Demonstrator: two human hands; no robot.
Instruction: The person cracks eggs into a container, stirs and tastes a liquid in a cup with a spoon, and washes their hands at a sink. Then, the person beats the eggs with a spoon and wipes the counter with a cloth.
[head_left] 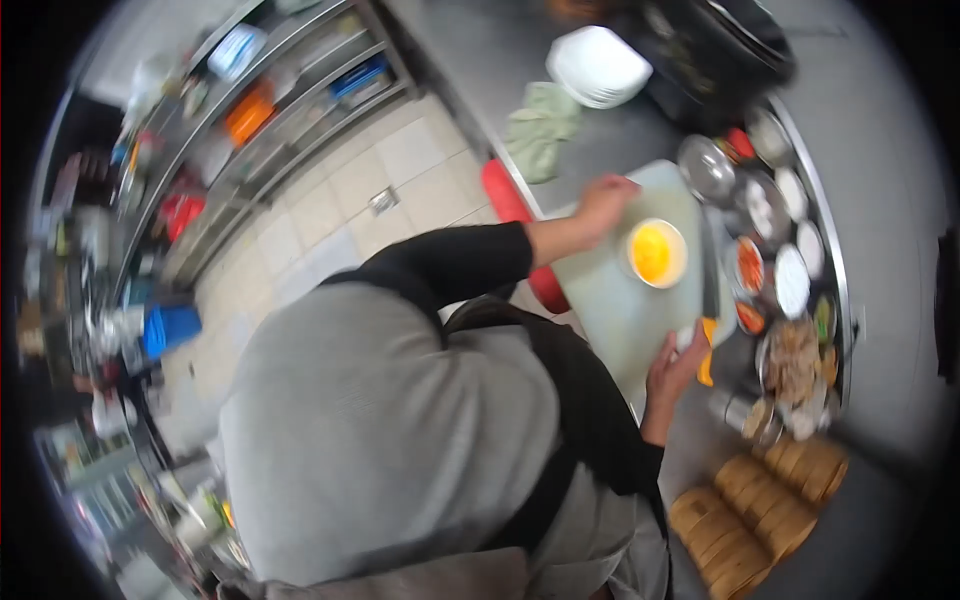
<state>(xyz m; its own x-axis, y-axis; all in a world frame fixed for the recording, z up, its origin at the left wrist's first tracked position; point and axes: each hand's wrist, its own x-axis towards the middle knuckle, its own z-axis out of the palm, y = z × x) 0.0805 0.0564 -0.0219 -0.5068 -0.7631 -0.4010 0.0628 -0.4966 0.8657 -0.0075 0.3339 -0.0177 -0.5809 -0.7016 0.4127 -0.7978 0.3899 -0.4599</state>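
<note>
A small white bowl (657, 254) with bright yellow contents, like egg yolk, stands on a pale cutting board (625, 310). At the board's upper edge is my left hand (604, 204), just beyond the bowl's rim. Motion smears its fingers, and I see nothing plainly in them. Below the bowl, my right hand (672, 375) is closed around a white, rounded egg (686, 337). A knife (711, 275) with an orange handle lies along the board's far edge, its handle right beside my right fingers.
Beyond the board are bowls of food, including red pieces (749, 266), and metal lids (707, 168). Bamboo steamers (735, 520) stand at lower right. A green cloth (543, 130), stacked white dishes (598, 68) and a black pot (715, 60) sit above. Shelving (300, 100) stands behind me.
</note>
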